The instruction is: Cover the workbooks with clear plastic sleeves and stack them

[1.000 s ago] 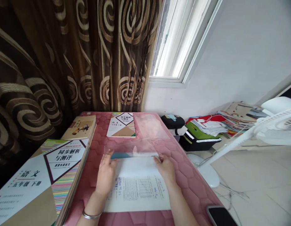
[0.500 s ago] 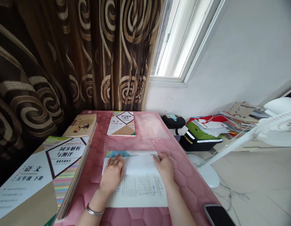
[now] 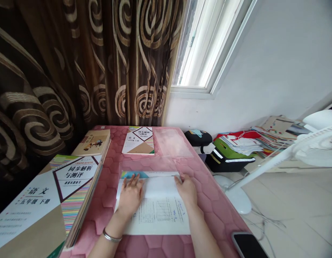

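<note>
An open workbook [image 3: 163, 215] lies in front of me, its lower part printed with text and a table, with handwriting on it. A blank white sheet or folded page [image 3: 160, 187] covers its upper part, and a blue-and-white strip shows along the far edge. My left hand [image 3: 132, 193] rests flat on the upper left of the sheet, fingers spread. At the upper right corner, my right hand [image 3: 186, 188] pinches the edge, thumb on top and the other fingers partly hidden. A clear plastic cover [image 3: 149, 164] extends beyond the workbook's far edge.
Stacked workbooks [image 3: 55, 193] stand at the left, and another workbook [image 3: 138, 141] lies at the back beside a clear plastic sheet [image 3: 173, 142]. A phone [image 3: 249, 245] sits at the near right edge of the pink padded table [image 3: 106, 211]. A white fan [image 3: 270, 161] stands to the right.
My left hand has shifted very slightly to the right and stays flat on the page. My right hand keeps its pinch at the corner, almost unmoved.
</note>
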The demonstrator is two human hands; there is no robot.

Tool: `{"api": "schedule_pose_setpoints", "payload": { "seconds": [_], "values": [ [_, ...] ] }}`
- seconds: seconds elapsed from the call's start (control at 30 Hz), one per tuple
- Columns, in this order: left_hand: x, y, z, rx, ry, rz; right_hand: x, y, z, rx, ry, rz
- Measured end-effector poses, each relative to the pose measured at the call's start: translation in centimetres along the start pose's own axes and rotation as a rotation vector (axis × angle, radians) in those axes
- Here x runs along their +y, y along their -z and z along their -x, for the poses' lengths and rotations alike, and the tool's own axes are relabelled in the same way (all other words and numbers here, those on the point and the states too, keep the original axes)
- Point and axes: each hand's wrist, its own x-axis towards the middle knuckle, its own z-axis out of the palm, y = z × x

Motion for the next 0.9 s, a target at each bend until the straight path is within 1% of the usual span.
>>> {"api": "schedule_pose_setpoints", "payload": {
  "seconds": [0.1,0.2,0.37,0.6,0.8,0.9],
  "values": [
    [0.5,0.0,0.1,-0.005,0.016,-0.034,-0.2,0.1,0.1,0.005,0.002,0.011],
    [1.2,0.2,0.1,-0.008,0.067,-0.06,-0.4,0.2,0.1,-0.012,-0.013,0.026],
    [1.8,0.5,0.0,-0.058,0.114,-0.093,-0.6,0.3,0.1,-0.015,-0.018,0.04],
    [2.3,0.9,-0.7,-0.077,0.12,-0.116,-0.7,0.4,0.3,0.007,-0.041,-0.007],
    [3.6,0.9,-2.1,-0.157,0.135,-0.138,-0.3,0.5,0.4,0.033,-0.06,-0.033],
    [4.4,0.8,-3.1,-0.215,0.074,-0.086,-0.1,0.5,0.3,0.032,-0.057,-0.083]
  ]
}}
